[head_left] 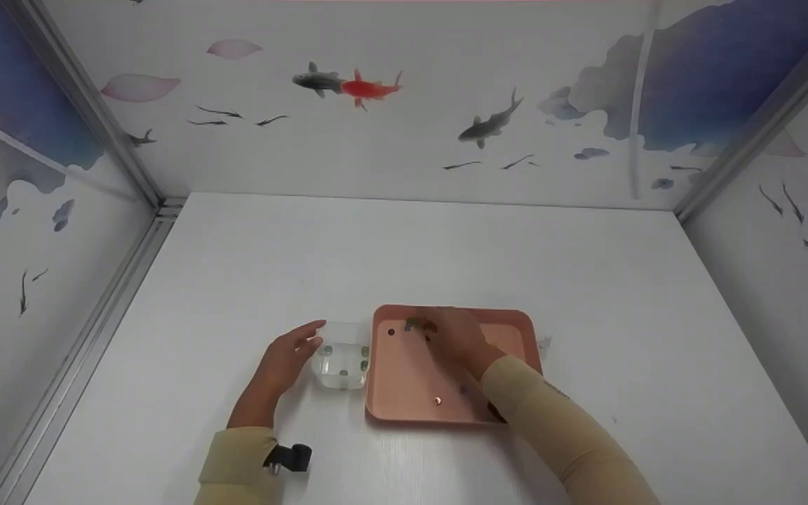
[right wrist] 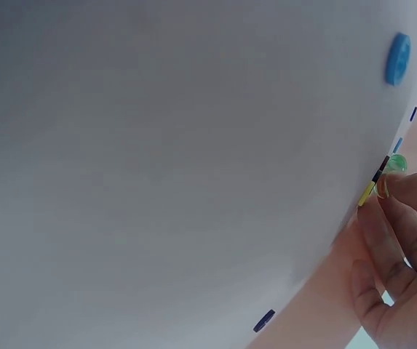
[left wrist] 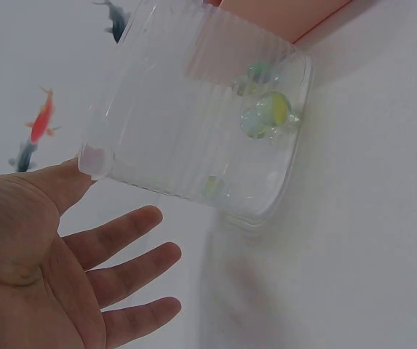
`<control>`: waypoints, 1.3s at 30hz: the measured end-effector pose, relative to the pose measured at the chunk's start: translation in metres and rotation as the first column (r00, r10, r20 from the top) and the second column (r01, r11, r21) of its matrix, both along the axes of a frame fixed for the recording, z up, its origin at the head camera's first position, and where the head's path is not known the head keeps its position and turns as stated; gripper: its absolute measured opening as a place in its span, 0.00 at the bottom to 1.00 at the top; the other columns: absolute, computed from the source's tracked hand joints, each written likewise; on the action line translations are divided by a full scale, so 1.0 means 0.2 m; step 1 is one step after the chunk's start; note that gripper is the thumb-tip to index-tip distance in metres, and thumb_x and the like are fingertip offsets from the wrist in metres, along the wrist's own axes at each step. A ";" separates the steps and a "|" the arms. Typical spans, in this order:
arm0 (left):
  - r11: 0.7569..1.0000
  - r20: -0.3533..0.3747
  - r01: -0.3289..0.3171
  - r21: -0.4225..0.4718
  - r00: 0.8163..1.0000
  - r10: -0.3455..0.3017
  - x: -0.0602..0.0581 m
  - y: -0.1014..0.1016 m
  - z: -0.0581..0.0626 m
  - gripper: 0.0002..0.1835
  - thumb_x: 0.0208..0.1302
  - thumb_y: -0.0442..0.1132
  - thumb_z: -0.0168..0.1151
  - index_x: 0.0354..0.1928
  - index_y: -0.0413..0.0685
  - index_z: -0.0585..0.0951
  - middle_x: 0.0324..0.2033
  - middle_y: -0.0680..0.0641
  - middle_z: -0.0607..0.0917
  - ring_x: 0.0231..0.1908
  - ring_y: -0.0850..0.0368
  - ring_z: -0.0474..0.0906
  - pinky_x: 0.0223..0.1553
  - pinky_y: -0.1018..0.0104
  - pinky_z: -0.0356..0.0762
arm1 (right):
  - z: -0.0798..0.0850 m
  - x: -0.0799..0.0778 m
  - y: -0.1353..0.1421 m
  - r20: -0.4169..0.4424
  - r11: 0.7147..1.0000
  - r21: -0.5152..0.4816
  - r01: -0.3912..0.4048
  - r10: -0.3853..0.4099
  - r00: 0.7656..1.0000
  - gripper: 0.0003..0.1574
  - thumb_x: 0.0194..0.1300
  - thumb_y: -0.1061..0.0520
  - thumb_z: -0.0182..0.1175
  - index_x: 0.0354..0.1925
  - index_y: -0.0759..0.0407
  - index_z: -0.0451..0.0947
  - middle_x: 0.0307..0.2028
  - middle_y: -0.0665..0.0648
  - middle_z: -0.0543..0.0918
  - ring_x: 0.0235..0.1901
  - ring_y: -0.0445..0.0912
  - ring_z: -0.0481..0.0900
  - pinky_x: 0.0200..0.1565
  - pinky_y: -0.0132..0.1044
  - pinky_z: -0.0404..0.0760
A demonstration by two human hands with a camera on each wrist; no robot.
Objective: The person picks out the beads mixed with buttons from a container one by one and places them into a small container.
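My left hand (head_left: 285, 359) is at the left side of a clear plastic container (head_left: 339, 356), one digit touching its rim and the other fingers spread loosely. Several glass marbles (left wrist: 272, 109) lie inside the container. Over the far part of a pink tray (head_left: 404, 382), my right hand (head_left: 456, 337) reaches down with fingers bent. In the right wrist view, thumb and finger pinch a clear glass marble (right wrist: 381, 186). A green marble (right wrist: 398, 163) sits right beside it. A dark round button (head_left: 391, 332) lies in the tray left of that hand.
A small shiny piece (head_left: 438, 400) lies near the tray's front edge. A blue button (right wrist: 398, 59) shows in the right wrist view. Right of the tray is a small clear object (head_left: 544, 344), too blurred to identify. Patterned panels (head_left: 404, 140) enclose the white table (head_left: 404, 252).
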State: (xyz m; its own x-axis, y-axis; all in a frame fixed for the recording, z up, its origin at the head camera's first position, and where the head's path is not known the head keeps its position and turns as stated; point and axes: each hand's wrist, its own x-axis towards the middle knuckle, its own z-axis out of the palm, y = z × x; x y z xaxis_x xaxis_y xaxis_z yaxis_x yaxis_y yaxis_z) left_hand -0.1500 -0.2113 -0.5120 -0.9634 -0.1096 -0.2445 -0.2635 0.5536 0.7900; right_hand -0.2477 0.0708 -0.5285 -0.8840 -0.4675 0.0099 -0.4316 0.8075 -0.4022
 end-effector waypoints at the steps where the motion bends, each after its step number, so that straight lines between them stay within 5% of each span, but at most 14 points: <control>1: 1.000 0.000 0.001 0.002 1.000 -0.001 0.00 0.00 0.00 0.22 0.73 0.45 0.52 0.67 0.55 0.71 0.65 0.37 0.71 0.66 0.37 0.65 0.65 0.41 0.62 | 0.00 0.00 0.00 0.002 1.000 -0.001 0.004 -0.004 1.000 0.23 0.69 0.63 0.52 0.55 0.40 0.79 0.37 0.44 0.79 0.35 0.42 0.72 0.36 0.36 0.70; 7: 1.000 -0.005 0.008 0.005 1.000 -0.008 0.00 0.00 0.00 0.22 0.73 0.44 0.52 0.67 0.54 0.71 0.65 0.37 0.71 0.66 0.36 0.64 0.66 0.40 0.61 | 0.01 0.00 0.01 0.029 1.000 0.004 -0.011 0.011 1.000 0.26 0.68 0.64 0.51 0.56 0.39 0.78 0.35 0.46 0.78 0.34 0.43 0.72 0.36 0.37 0.70; 14: 1.000 -0.005 0.007 0.010 1.000 -0.007 0.01 0.00 0.01 0.22 0.74 0.44 0.51 0.68 0.54 0.70 0.65 0.36 0.71 0.66 0.36 0.64 0.65 0.40 0.63 | 0.06 -0.02 0.01 0.044 0.998 0.024 -0.054 0.053 0.998 0.21 0.68 0.62 0.57 0.56 0.45 0.80 0.45 0.50 0.84 0.41 0.44 0.77 0.47 0.40 0.78; 22: 1.000 -0.021 0.026 0.001 0.999 -0.026 0.01 -0.01 0.00 0.23 0.74 0.44 0.51 0.68 0.53 0.70 0.64 0.35 0.71 0.66 0.36 0.64 0.65 0.40 0.62 | 0.10 -0.03 0.01 0.060 0.996 0.056 -0.069 0.066 0.996 0.15 0.67 0.57 0.60 0.53 0.50 0.82 0.41 0.51 0.84 0.36 0.44 0.75 0.45 0.40 0.78; 32: 1.000 -0.010 0.022 0.015 1.000 -0.022 0.01 0.00 0.01 0.23 0.74 0.43 0.52 0.68 0.53 0.70 0.65 0.35 0.71 0.66 0.36 0.64 0.65 0.41 0.62 | 0.13 -0.03 0.02 0.074 0.999 0.015 -0.036 0.035 0.997 0.17 0.69 0.58 0.59 0.55 0.48 0.81 0.50 0.49 0.84 0.53 0.45 0.79 0.56 0.43 0.77; 39: 0.999 -0.001 0.007 0.035 1.000 -0.007 0.00 0.00 0.02 0.23 0.74 0.43 0.52 0.68 0.53 0.70 0.65 0.36 0.71 0.66 0.37 0.64 0.66 0.41 0.61 | 0.17 -0.02 0.04 0.028 0.997 -0.058 -0.059 0.060 0.998 0.17 0.70 0.58 0.57 0.55 0.51 0.80 0.47 0.51 0.85 0.49 0.47 0.81 0.51 0.45 0.80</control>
